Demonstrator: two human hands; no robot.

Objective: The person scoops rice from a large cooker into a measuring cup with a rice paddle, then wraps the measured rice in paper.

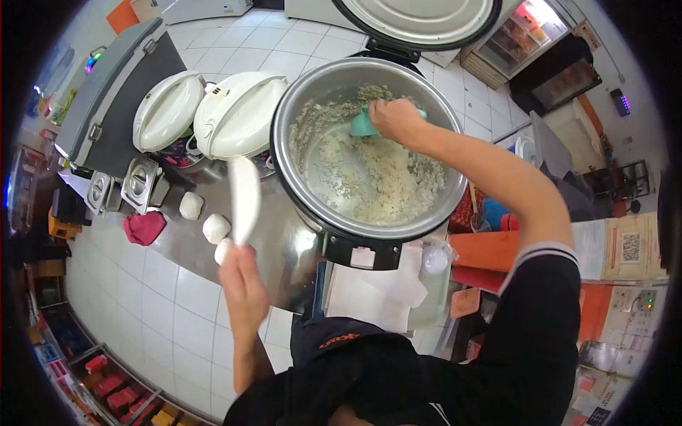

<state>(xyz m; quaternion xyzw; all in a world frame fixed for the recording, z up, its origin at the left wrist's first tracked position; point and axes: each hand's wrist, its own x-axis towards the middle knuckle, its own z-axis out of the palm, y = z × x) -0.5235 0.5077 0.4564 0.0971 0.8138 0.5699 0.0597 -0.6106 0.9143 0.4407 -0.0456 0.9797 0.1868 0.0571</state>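
Note:
My left hand [245, 291] is closed around the handle of a white rice paddle [245, 199], which points up over the metal table [284, 266]. Inside a big metal cooker pot [288, 167], my right hand [398, 119] grips a teal cup [363, 123] near the far wall. Cooked rice [391, 181] lies in a heap on the right of the pot and clings to its sides, while bare metal shows at the left of the bottom. Several white rounded lumps [216, 228] sit on the table beside the paddle.
The cooker's lid [419, 18] stands open at the back. Two white-lidded containers [241, 117] are left of the pot, with metal lidded pans [144, 183] and a red cloth [144, 228] nearby. White paper sheets [369, 291] lie in front of the cooker.

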